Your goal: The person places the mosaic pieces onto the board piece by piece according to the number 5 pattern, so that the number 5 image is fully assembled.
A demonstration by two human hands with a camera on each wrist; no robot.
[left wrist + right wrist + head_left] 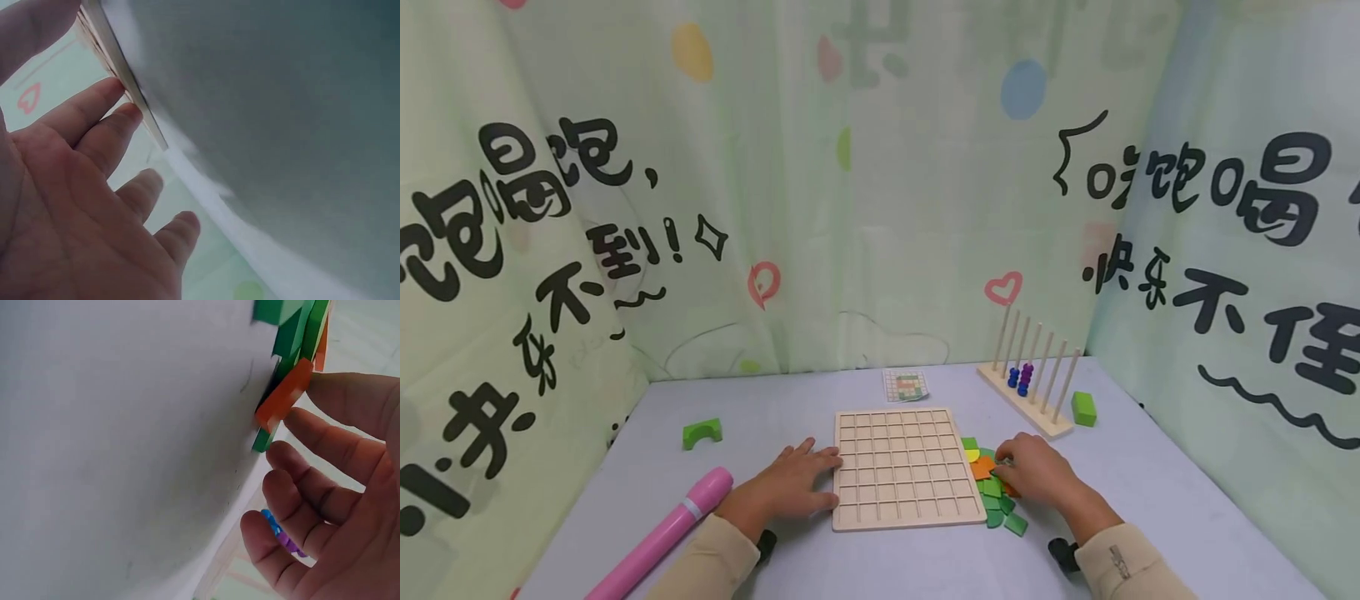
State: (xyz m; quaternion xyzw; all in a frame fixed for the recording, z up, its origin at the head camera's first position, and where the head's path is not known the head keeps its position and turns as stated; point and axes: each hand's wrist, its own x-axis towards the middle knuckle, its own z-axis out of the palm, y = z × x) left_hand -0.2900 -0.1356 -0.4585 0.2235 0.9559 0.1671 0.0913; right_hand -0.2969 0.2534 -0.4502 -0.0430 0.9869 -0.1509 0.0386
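On the left curtain [445, 350], bold black characters [561, 292] read 饱喝饱, above 快乐不到!, followed by a four-pointed star [711, 237] (the leftmost character meets the view's edge). On the right curtain [1247, 108], similar lettering [1210, 292] gives 吃饱喝 above 快乐不, the next character cut off. A red heart outline [1003, 288] marks the far curtain [910, 208]; faint, large characters [880, 50] higher up cannot be read, nor can the right sleeve's small dark mark [1120, 562].
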